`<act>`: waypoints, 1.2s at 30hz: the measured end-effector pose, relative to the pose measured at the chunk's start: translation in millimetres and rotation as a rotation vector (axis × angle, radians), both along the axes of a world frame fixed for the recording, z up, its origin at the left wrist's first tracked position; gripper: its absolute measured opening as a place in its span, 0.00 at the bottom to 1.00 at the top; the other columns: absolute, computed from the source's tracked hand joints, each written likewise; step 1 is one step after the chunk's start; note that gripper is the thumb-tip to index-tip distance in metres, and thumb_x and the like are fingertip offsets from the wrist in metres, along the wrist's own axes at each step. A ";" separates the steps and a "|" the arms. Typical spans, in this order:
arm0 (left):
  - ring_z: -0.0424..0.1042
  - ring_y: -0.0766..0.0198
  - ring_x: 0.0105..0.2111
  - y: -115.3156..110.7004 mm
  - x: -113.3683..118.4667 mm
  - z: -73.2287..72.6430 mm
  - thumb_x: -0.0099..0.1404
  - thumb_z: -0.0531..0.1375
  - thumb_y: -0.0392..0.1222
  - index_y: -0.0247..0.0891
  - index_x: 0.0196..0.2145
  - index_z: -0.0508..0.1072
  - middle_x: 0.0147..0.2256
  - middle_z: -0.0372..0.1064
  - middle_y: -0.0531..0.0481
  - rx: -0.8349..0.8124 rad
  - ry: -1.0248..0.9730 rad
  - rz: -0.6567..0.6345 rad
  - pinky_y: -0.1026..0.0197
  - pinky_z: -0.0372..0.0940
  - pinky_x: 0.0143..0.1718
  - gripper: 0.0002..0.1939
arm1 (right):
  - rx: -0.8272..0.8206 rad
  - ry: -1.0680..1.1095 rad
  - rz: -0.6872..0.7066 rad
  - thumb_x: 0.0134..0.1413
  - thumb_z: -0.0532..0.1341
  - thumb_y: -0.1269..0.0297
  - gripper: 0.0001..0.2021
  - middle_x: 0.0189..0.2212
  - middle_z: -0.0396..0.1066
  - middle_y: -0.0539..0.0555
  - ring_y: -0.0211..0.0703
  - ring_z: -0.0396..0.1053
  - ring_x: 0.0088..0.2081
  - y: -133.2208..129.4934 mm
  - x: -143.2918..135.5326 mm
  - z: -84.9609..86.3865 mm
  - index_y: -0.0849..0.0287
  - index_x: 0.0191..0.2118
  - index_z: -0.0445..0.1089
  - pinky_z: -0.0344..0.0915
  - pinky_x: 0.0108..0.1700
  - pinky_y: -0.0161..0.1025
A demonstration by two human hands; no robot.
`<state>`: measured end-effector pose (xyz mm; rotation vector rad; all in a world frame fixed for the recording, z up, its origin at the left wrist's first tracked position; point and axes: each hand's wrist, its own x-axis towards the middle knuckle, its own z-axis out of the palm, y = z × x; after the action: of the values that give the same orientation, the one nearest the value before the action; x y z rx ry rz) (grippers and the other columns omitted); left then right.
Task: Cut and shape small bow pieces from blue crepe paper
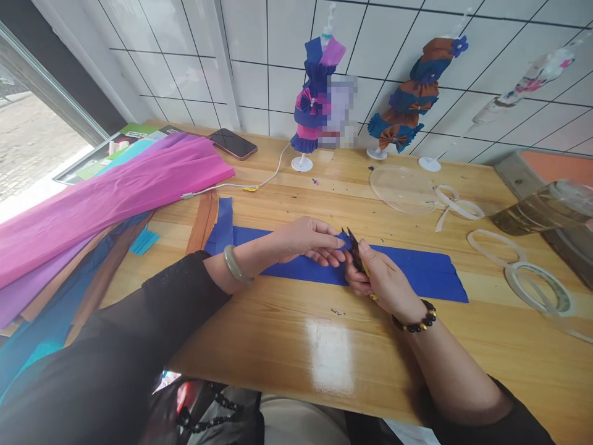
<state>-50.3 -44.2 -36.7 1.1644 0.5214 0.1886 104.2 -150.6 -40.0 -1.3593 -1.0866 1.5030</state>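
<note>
My left hand (pixel 319 242) pinches a small piece of blue crepe paper (pixel 343 240) between thumb and fingers. Close beside it, my right hand (pixel 377 272) is wrapped round a pair of scissors (pixel 355 248) with dark blades and a bit of yellow on the handles. The blades are parted and point up at the small blue piece; whether they touch it I cannot tell. Beneath both hands a long blue crepe paper strip (pixel 430 272) lies across the table, and a shorter blue strip (pixel 225 219) crosses its left end.
Pink crepe paper (pixel 162 173) and other coloured sheets lie at the left, near a phone (pixel 234 143). Two paper-dressed stands (pixel 311 117) line the tiled wall. At right are a clear disc (pixel 402 188), a tape roll (pixel 540 288) and a tilted-looking jar (pixel 544 207).
</note>
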 end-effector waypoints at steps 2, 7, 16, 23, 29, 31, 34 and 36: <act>0.71 0.70 0.28 -1.5 1.1 -2.3 0.55 0.62 0.46 0.32 0.31 0.72 0.31 0.73 0.45 -0.020 -0.018 -0.002 0.65 0.65 0.32 0.13 | -0.025 0.049 -0.004 0.56 0.47 0.44 0.21 0.15 0.43 0.42 0.29 0.40 0.15 0.1 0.1 -1.0 0.57 0.24 0.55 0.42 0.16 0.31; 0.70 0.70 0.28 -2.7 1.7 -3.9 0.55 0.62 0.48 0.32 0.31 0.73 0.31 0.72 0.45 -0.011 -0.027 -0.004 0.65 0.64 0.32 0.14 | -0.053 0.109 -0.023 0.57 0.46 0.44 0.21 0.15 0.43 0.41 0.28 0.39 0.15 0.2 0.0 -1.8 0.57 0.24 0.55 0.41 0.16 0.29; 0.69 0.71 0.28 2.0 1.1 -4.3 0.54 0.63 0.49 0.33 0.31 0.70 0.29 0.70 0.48 0.105 0.029 0.049 0.68 0.63 0.29 0.15 | -0.061 0.068 -0.006 0.56 0.47 0.44 0.20 0.15 0.44 0.41 0.29 0.40 0.15 1.6 -1.0 -3.8 0.57 0.28 0.56 0.42 0.16 0.29; 0.67 0.72 0.25 -2.3 3.6 -3.3 0.52 0.63 0.45 0.32 0.28 0.70 0.27 0.70 0.49 0.155 0.072 0.094 0.68 0.63 0.27 0.12 | -0.053 0.078 -0.030 0.55 0.49 0.44 0.20 0.15 0.44 0.41 0.28 0.41 0.14 1.6 -0.8 -7.8 0.57 0.28 0.56 0.41 0.15 0.29; 0.67 0.73 0.24 -4.3 5.0 -0.9 0.53 0.62 0.42 0.31 0.27 0.70 0.27 0.70 0.49 0.207 0.069 0.096 0.68 0.63 0.27 0.10 | -0.070 0.089 -0.051 0.55 0.49 0.44 0.20 0.15 0.44 0.41 0.28 0.41 0.14 2.2 -1.7 -7.5 0.58 0.27 0.57 0.41 0.16 0.29; 0.67 0.73 0.24 -4.9 5.3 0.0 0.53 0.62 0.42 0.31 0.27 0.70 0.26 0.70 0.49 0.206 0.074 0.104 0.69 0.62 0.26 0.10 | -0.078 0.101 -0.058 0.55 0.49 0.43 0.21 0.15 0.44 0.41 0.28 0.41 0.14 2.0 -2.3 -7.0 0.58 0.27 0.57 0.41 0.16 0.29; 0.67 0.73 0.24 -5.6 6.1 0.1 0.53 0.62 0.41 0.31 0.27 0.70 0.26 0.70 0.48 0.182 0.076 0.124 0.69 0.62 0.26 0.09 | -0.094 0.118 -0.070 0.55 0.49 0.43 0.21 0.14 0.44 0.41 0.27 0.41 0.14 1.7 -3.1 -6.5 0.58 0.26 0.57 0.41 0.15 0.28; 0.67 0.73 0.24 -5.9 6.7 -1.4 0.53 0.62 0.41 0.31 0.26 0.70 0.26 0.70 0.48 0.152 0.075 0.138 0.69 0.62 0.26 0.09 | -0.097 0.128 -0.075 0.55 0.49 0.43 0.21 0.14 0.44 0.41 0.27 0.41 0.14 1.6 -3.6 -6.3 0.58 0.26 0.57 0.41 0.15 0.28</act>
<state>-43.6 -50.1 -38.2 1.2882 0.6630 0.3086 100.6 -149.0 -46.3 -1.3353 -0.8832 1.5817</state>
